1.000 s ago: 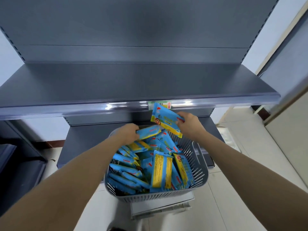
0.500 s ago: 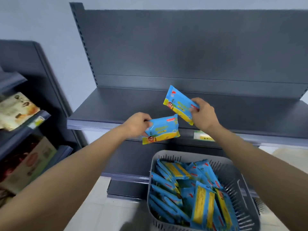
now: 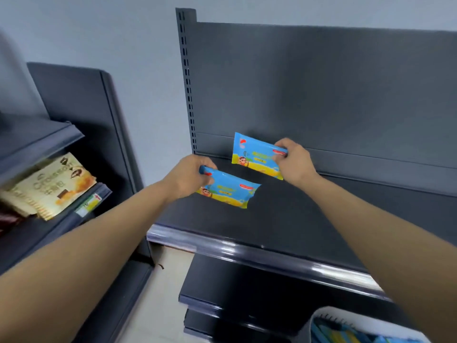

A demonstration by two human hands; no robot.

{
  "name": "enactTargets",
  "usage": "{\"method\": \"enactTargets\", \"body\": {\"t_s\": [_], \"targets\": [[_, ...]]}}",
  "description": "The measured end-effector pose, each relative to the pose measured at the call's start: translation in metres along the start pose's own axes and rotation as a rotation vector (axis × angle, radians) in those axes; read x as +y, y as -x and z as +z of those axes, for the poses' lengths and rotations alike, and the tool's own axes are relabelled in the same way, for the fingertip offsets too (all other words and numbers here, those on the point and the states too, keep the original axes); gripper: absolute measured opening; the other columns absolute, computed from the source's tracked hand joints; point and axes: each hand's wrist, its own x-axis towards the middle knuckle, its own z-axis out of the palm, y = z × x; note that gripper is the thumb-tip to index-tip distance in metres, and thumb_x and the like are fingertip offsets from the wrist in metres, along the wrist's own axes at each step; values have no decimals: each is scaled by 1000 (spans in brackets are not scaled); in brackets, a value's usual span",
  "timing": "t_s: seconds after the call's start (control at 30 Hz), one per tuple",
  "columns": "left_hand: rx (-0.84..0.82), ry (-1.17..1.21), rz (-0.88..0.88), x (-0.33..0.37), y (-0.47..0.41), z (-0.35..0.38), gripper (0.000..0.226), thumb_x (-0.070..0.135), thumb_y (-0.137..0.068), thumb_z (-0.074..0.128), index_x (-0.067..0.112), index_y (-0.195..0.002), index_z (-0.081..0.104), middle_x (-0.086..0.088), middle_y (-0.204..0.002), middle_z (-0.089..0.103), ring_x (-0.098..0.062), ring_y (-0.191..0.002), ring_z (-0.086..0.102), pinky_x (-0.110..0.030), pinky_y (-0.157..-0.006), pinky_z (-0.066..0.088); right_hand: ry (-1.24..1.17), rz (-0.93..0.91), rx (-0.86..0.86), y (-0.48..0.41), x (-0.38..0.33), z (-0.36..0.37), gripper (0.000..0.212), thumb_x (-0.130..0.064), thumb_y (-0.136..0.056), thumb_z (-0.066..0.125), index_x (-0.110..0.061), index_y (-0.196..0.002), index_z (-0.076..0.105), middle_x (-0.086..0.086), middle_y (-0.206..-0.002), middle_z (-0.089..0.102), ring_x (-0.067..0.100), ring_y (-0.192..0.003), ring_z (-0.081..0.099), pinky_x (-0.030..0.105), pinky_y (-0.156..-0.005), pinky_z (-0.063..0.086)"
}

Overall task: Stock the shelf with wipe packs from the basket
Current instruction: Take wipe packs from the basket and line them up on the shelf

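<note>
My left hand (image 3: 188, 177) grips one end of a blue and yellow wipe pack (image 3: 228, 191), held over the left part of the dark grey shelf (image 3: 284, 219). My right hand (image 3: 294, 162) pinches the right end of a second wipe pack (image 3: 256, 157), which stands near the shelf's back panel; whether it touches the shelf I cannot tell. The grey basket (image 3: 319, 315) with several more wipe packs shows at the bottom right corner, below the shelf and mostly cut off.
A neighbouring dark shelving unit on the left carries tan snack packets (image 3: 49, 186) and a price label (image 3: 89, 201). A lower shelf (image 3: 222, 293) juts out beneath the one in use. The slotted upright (image 3: 186, 80) marks the shelf's left end.
Both hands have carried their packs up and forward, from above the basket to over the shelf. The view has swung up and left, so the basket has dropped to the bottom corner.
</note>
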Motion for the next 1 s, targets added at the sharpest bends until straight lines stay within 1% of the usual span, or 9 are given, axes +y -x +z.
{"method": "enactTargets", "body": {"t_s": [0.07, 0.13, 0.3, 0.53, 0.67, 0.83, 0.87, 0.93, 1.0], "targets": [[13, 18, -11, -21, -23, -12, 17, -1, -79, 64, 16, -85, 65, 0, -75, 59, -8, -60, 51, -16, -57, 42, -18, 24, -28, -26, -7, 26, 20, -14, -92, 51, -17, -110, 58, 3, -99, 56, 20, -82, 53, 23, -61, 41], [5, 40, -30, -41, -44, -18, 17, -2, -79, 64, 13, -86, 65, -3, -76, 60, -13, -65, 52, -22, -61, 43, -40, 53, -56, -48, -10, 50, 18, -16, -91, 54, -17, -108, 61, 4, -99, 58, 19, -79, 53, 24, -62, 40], [-58, 80, -57, -75, -84, -20, 17, -1, -80, 63, 16, -84, 64, 3, -75, 59, -5, -64, 54, -10, -54, 43, -77, 127, -88, -83, -9, 93, 15, -16, -91, 56, -17, -105, 62, 6, -101, 58, 20, -82, 56, 26, -59, 44], [-69, 132, -81, -94, -123, -16, 23, 5, -78, 70, 21, -92, 61, 9, -79, 58, -6, -66, 57, -6, -49, 41, -156, 227, -48, -116, 0, 124, 17, -19, -91, 58, -16, -107, 63, 10, -107, 60, 20, -82, 57, 26, -62, 45], [-65, 102, -83, -98, -139, -15, 25, 7, -77, 72, 21, -93, 59, 10, -80, 55, -6, -66, 55, -7, -45, 42, -188, 306, 16, -132, 4, 133, 22, -18, -89, 59, -9, -109, 60, 13, -106, 64, 24, -87, 63, 27, -65, 47], [-61, 58, -76, -101, -159, -12, 25, 8, -78, 71, 21, -95, 58, 9, -83, 54, -5, -66, 54, -7, -44, 41, -195, 352, 108, -141, 8, 138, 15, -17, -90, 54, -9, -102, 59, 10, -96, 64, 14, -68, 55, 19, -48, 39], [-60, 58, -73, -101, -164, -10, 25, 8, -78, 71, 21, -96, 59, 9, -84, 54, -5, -67, 54, -7, -44, 41, -214, 346, 132, -141, 9, 138, 17, -16, -90, 53, -9, -104, 59, 7, -95, 62, 12, -70, 53, 18, -50, 39], [-57, 69, -71, -101, -175, -7, 26, 8, -78, 71, 19, -99, 60, 7, -87, 56, -4, -68, 55, -8, -46, 40, -258, 317, 159, -141, 10, 136, 23, -15, -92, 51, -8, -112, 60, 1, -95, 58, 13, -80, 53, 19, -63, 41], [-35, 86, -76, -99, -185, -2, 30, 7, -78, 71, 18, -104, 61, 3, -94, 56, -4, -69, 55, -7, -45, 40, -272, 287, 136, -140, 12, 133, 25, -12, -93, 49, -8, -114, 61, 0, -96, 59, 12, -85, 53, 21, -72, 40]]}}
